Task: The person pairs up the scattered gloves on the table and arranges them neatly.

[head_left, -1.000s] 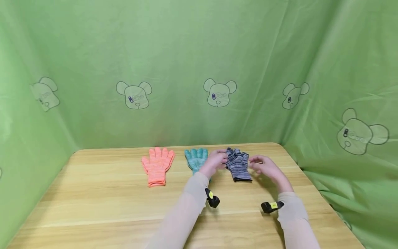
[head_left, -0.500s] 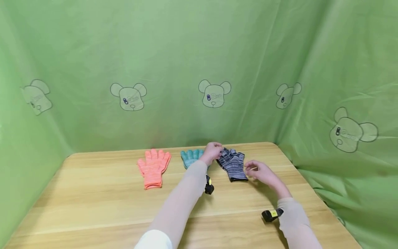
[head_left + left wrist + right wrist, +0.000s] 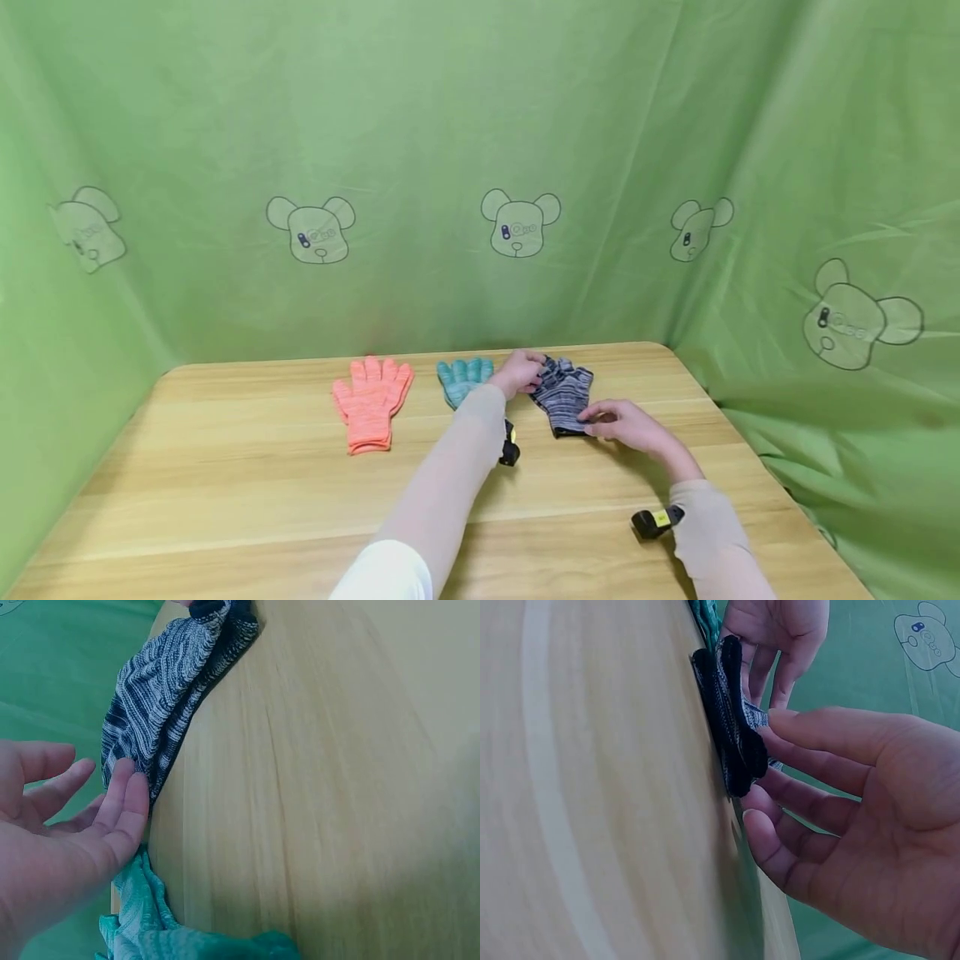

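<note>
A pair of grey-and-black striped knit gloves (image 3: 567, 398) lies flat at the right of the table, its black-edged cuffs toward me. At its finger end is my left hand (image 3: 519, 372), relaxed fingers against the left edge; in the left wrist view the fingertips (image 3: 135, 791) touch or nearly touch the knit. My right hand (image 3: 628, 425) is beside the cuff. The right wrist view shows its loosely bent fingers around the cuff's edge (image 3: 739, 712), without a clear pinch. Left of these, my left forearm partly hides teal gloves (image 3: 461, 382).
Orange gloves (image 3: 371, 406) lie stacked farther left, fingers pointing away. A wooden table (image 3: 247, 483) carries all the gloves. Green cloth (image 3: 420, 125) with bear drawings hangs close behind and at both sides. Each wrist wears a small black camera (image 3: 654, 522).
My left hand has moved farther toward the striped gloves' finger end. My right hand has come down along their right edge to the cuff. The gloves lie about as before.
</note>
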{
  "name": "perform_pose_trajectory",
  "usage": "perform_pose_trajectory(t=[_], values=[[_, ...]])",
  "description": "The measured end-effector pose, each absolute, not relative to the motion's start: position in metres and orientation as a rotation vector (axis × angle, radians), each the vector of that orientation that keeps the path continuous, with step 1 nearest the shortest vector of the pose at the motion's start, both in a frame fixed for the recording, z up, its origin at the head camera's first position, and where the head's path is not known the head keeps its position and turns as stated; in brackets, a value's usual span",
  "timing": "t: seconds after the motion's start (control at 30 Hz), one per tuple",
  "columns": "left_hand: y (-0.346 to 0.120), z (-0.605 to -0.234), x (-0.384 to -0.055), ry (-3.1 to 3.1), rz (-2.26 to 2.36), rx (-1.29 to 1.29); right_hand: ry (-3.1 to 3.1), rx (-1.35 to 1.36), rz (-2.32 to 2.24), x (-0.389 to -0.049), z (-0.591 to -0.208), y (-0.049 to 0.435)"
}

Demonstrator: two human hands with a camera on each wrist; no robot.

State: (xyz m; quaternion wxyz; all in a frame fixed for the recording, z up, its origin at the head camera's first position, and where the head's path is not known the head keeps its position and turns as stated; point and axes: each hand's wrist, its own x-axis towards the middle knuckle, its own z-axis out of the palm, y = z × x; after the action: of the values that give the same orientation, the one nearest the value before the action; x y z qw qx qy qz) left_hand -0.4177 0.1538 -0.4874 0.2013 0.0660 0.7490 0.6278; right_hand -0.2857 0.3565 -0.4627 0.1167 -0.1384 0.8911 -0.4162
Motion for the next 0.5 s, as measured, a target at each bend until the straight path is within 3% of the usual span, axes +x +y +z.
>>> perform_pose_trajectory(t=[0.13,0.3,0.5], values=[[0.151,-0.488,-0.416,2.091,1.698,0.220,2.644,-0.413,-1.166,-0.287,-0.464,0.356],[0.145,-0.457,-0.385,2.102,1.630,0.202,2.651,-0.432,-1.137,-0.286,-0.463,0.355],[0.147,-0.470,-0.399,2.138,1.538,0.285,2.626,-0.429,-1.163,-0.286,-0.462,0.356]])
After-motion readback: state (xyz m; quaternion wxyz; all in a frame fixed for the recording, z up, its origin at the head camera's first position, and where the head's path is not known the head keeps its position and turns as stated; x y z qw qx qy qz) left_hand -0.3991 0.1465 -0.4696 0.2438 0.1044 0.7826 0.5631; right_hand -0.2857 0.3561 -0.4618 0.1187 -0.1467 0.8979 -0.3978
